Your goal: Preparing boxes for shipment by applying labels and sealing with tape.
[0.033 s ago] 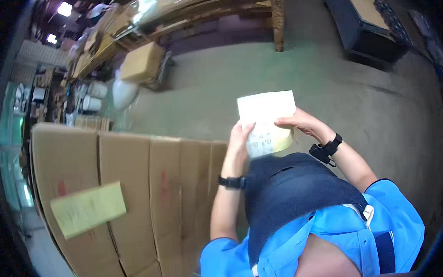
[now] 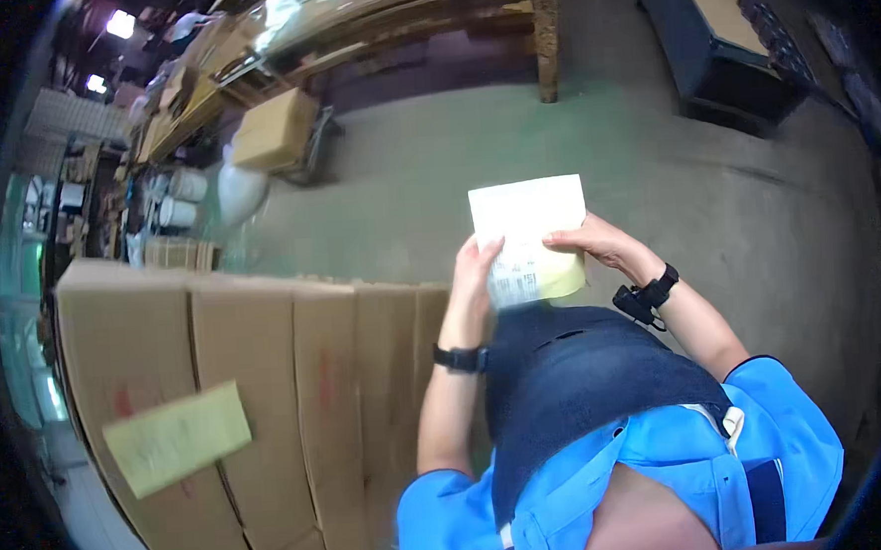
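In front of my waist, a small stack of paper sheets is held between both hands. The top sheet is white, with blurred print towards its lower end, and a yellowish sheet shows at the lower right corner. My left hand grips the left edge, thumb on top. My right hand pinches the right edge, its thumb lying across the paper. Beside my left arm stands a row of brown cardboard cartons, and a yellow paper sheet lies against the nearest ones at the left.
Beyond the grey-green floor is a long wooden workbench. A carton rests on a small cart by the bench's left part. At the far right stands a dark bin with cardboard on top. White buckets stand at left.
The cartons and their yellow sheet sit slightly lower in the picture, and the background has shifted a little left. Both hands keep the same grip on the papers.
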